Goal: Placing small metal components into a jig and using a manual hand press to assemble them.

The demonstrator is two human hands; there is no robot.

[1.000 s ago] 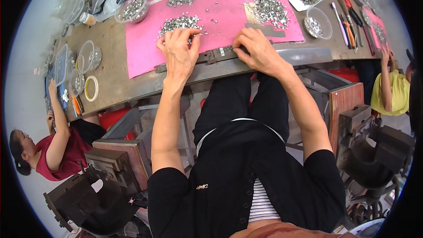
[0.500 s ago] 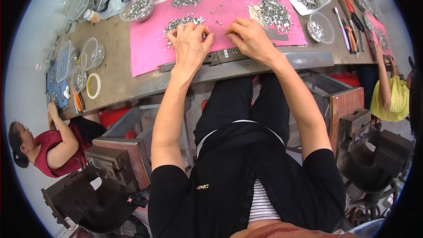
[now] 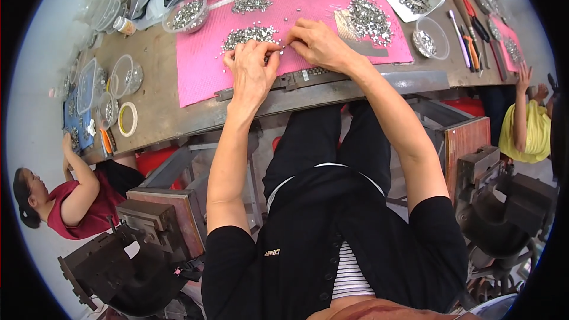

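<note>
My left hand (image 3: pixel 252 66) is curled, fingers bent down and pressed together at the near edge of a pile of small silvery metal pieces (image 3: pixel 252 34) on a pink mat (image 3: pixel 320 0). Close to its right, my right hand (image 3: pixel 320 44) holds thumb and forefinger in a pinch. A tiny shiny piece (image 3: pixel 281 51) shows between the two sets of fingertips; what either hand grips is too small to make out. Below them, a dark metal bar with small slots (image 3: pixel 293 79) lies along the mat's near edge, partly under my right wrist.
Another heap of metal pieces (image 3: pixel 368 21) lies to the right, a smaller one (image 3: pixel 252 2) farther back. Around the mat stand clear tubs (image 3: pixel 186 10), a white tray (image 3: pixel 435 9) and pliers (image 3: pixel 471 53). Co-workers sit at left (image 3: pixel 74 201) and right (image 3: pixel 521 130).
My right hand has moved left and slightly away from me, so its fingertips now nearly meet those of my left hand. My left hand has shifted slightly toward me.
</note>
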